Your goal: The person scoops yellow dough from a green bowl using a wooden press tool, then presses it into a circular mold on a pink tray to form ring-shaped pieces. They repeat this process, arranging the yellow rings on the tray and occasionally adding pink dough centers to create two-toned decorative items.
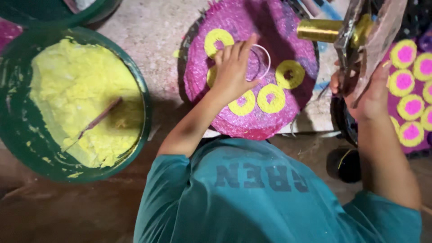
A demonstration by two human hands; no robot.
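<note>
Ring mould (261, 60): my left hand (231, 72) presses it flat, fingers spread, on the pink disc (252, 117).
Right hand (371, 96): I grip the gold spool holder (351, 31); keep it steady.

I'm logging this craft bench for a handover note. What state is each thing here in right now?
Left hand: pressing a clear ring onto the pink disc.
Right hand: gripping a crumpled plastic-wrapped tool.
Gold spool: lying sideways.
Yellow rings: laid flat on the disc.
Green tub: open, holding yellow paste, a stick resting in it.
</note>
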